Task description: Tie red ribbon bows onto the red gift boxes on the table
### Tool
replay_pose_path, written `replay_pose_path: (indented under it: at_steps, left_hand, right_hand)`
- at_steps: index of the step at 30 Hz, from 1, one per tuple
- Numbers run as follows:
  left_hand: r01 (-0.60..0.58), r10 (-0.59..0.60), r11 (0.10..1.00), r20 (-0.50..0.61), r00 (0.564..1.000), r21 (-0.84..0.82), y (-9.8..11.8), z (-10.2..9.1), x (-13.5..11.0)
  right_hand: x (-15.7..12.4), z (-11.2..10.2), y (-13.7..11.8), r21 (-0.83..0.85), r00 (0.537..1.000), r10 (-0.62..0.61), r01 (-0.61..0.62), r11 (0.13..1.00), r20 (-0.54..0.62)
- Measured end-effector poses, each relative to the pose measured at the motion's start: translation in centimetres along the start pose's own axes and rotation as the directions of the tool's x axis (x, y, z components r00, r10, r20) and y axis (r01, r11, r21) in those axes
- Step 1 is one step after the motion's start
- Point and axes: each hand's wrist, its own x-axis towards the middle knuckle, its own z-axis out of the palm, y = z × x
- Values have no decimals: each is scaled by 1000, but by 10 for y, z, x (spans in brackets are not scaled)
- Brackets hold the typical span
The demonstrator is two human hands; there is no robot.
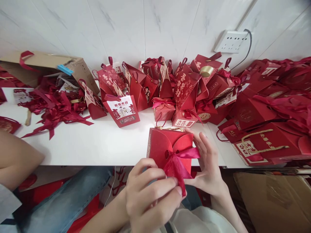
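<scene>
A red gift box [157, 142] with curved top flaps is tilted toward me over the front edge of the table. A glossy pink-red ribbon [188, 153] is tied through holes in its top, and a twisted gold cord shows at its far edge. My left hand [153, 194] is curled at the near left of the box, its fingertips closed on a hanging ribbon tail. My right hand [209, 161] grips the box from its right side, with fingers at the far corner and thumb near the front. The left palm and the underside of the box are hidden.
Several red gift boxes [184, 84] crowd the back of the white table [73, 152]. Larger ones [267, 139] are piled at right. Loose ribbons [58, 110] spill from a cardboard box [80, 71] at left. Another person's arm [19, 158] rests at far left.
</scene>
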Motion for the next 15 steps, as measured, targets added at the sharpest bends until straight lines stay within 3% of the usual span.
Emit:
replay_pose_path:
  at_steps: [15]
  left_hand:
    - [21, -21, 1000, -25, 999, -8, -2, 4, -1]
  right_hand:
    - [0, 0, 0, -7, 1000, 12, -12, 1000, -13]
